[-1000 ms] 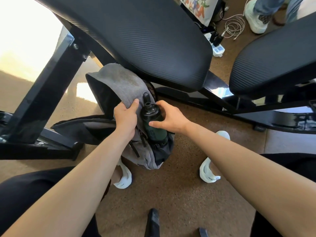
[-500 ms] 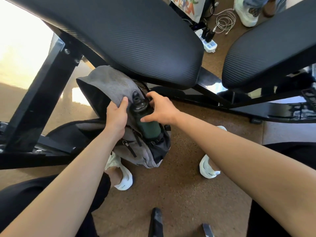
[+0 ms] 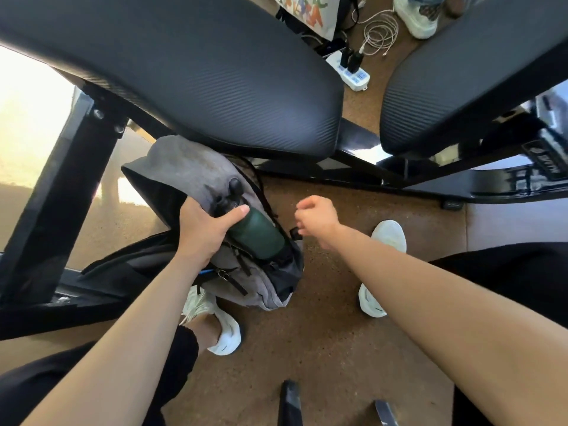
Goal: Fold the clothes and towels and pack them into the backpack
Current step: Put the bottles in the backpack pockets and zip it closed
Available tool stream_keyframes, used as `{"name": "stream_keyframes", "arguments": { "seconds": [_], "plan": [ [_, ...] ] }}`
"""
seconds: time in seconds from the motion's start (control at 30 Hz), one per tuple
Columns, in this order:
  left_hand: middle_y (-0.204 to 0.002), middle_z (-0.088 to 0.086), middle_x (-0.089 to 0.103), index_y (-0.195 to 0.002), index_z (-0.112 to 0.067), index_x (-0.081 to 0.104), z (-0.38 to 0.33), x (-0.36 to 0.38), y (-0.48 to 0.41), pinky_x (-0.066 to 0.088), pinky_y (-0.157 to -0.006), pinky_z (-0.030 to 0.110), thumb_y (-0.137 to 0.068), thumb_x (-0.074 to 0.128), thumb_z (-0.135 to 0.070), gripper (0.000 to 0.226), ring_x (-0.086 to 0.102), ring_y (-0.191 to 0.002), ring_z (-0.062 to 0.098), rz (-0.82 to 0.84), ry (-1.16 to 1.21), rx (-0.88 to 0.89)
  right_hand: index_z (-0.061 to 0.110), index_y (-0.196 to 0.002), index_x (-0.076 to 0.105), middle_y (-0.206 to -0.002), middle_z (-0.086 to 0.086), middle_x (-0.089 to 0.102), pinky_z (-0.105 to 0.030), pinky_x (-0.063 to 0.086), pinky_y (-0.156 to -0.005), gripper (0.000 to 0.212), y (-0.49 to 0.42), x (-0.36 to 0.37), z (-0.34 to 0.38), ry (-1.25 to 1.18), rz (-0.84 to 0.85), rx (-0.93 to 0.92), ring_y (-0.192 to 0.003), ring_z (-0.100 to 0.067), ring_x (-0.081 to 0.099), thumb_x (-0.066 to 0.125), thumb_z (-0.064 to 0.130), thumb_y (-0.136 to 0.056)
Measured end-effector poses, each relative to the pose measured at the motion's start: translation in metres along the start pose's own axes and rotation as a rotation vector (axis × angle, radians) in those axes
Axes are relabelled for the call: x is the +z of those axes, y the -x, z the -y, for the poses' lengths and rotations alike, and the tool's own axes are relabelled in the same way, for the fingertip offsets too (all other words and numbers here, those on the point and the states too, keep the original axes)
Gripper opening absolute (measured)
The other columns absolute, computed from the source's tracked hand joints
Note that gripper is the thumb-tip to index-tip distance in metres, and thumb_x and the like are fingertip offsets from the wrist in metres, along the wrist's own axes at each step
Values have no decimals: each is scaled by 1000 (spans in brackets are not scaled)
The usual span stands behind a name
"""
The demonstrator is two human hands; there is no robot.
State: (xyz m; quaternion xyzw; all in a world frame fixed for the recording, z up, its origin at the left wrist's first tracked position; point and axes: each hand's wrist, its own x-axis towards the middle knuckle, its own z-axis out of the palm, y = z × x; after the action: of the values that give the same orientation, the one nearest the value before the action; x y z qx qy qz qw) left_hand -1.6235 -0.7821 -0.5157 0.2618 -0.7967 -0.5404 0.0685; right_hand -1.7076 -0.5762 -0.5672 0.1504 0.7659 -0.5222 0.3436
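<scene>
Backpack (image 3: 196,176) in left grip (image 3: 204,229)

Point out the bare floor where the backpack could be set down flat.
Free: brown floor between the two white shoes, bordered ahead by the black desk frame. Crowded: around the grey backpack under the chair seat, and by the power strip.

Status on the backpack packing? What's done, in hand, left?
Done: dark green water bottle sits in the grey backpack's side pocket. In hand: left hand grips the backpack by the bottle's neck; right hand is off it, loosely curled. Left: no clothes or towels visible; packing unconfirmed.
</scene>
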Motion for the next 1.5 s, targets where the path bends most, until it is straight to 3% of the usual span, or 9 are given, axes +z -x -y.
{"name": "stream_keyframes", "arguments": {
  "seconds": [0.13, 0.33, 0.53, 0.73, 0.87, 1.13, 1.23, 1.33, 1.5],
  "plan": [
    [-118, -4, 73, -123, -14, 66, 4, -9, -6, 59, -95, 44, -63, 96, -36, 70, 69, -111, 13, -114, 10, -60, 7, -121, 65, -95, -11, 68, -30, 59, -62, 26, 6, 12, -44, -101, 174, 313, -72, -20, 63, 63, 22, -100],
    [-116, 1, 75, -123, -11, 67, 11, -42, -26, 61, -80, 31, -64, 94, -21, 65, 71, -110, 21, -123, 122, -119, 20, -118, 66, -116, -9, 69, -35, 57, -88, 28, 12, 39, -53, -377, 352, 230, -105, -23, 63, 55, 1, -100],
    [-116, 12, 75, -122, -10, 68, 15, -79, -45, 55, -94, 54, -63, 88, -24, 64, 70, -110, 36, -101, 190, -172, 12, -117, 68, -107, -7, 72, -34, 58, -86, 29, 9, 61, -30, -444, 332, 136, -96, -20, 69, 70, 32, -96],
    [-102, 7, 78, -104, -15, 73, 19, -97, -51, 57, -92, 53, -69, 86, -12, 37, 74, -99, 31, -5, 137, -160, 34, -141, 56, -90, -4, 55, -36, 55, -80, 47, -2, 69, 12, 124, 526, -224, -85, -19, 55, 47, 9, -102],
    [-110, 8, 77, -117, -12, 69, 23, -105, -54, 54, -99, 58, -63, 89, -20, 58, 73, -105, 29, 1, 154, -155, 36, -154, 38, -101, 5, 53, -40, 57, -90, 60, -6, 59, 25, 507, 682, -258, -91, -14, 58, 49, 11, -101],
    [-121, 7, 73, -130, -8, 59, 32, -80, -40, 54, -101, 50, -52, 101, -38, 94, 70, -114, 25, 22, 138, -143, 26, -148, 44, -107, 3, 65, -30, 57, -72, 73, -9, 82, 9, 459, 606, -337, -90, -15, 66, 77, 22, -83],
    [-121, 9, 73, -130, -5, 58, 34, -70, -35, 55, -101, 52, -53, 101, -30, 92, 70, -114, 26, 34, 163, -162, 33, -143, 46, -131, -1, 57, -39, 54, -96, 87, -5, 99, 15, 395, 552, -254, -121, -24, 57, 84, 59, -69],
    [-125, 9, 71, -134, -6, 56, 29, -64, -34, 55, -102, 50, -53, 101, -35, 97, 69, -117, 25, 31, 192, -180, 43, -147, 42, -145, -10, 31, -53, 35, -112, 104, 0, 104, 25, 839, 272, -350, -137, -37, 27, 75, 83, -57],
    [-131, 5, 70, -135, -13, 63, 14, -56, -33, 47, -109, 46, -82, 69, -67, 76, 64, -125, 24, -22, 487, -358, 28, -137, 56, -127, 0, 52, -41, 46, -101, 89, -3, 90, 40, 553, 361, -487, -122, -24, 51, 93, 48, -58]
  ]
}}
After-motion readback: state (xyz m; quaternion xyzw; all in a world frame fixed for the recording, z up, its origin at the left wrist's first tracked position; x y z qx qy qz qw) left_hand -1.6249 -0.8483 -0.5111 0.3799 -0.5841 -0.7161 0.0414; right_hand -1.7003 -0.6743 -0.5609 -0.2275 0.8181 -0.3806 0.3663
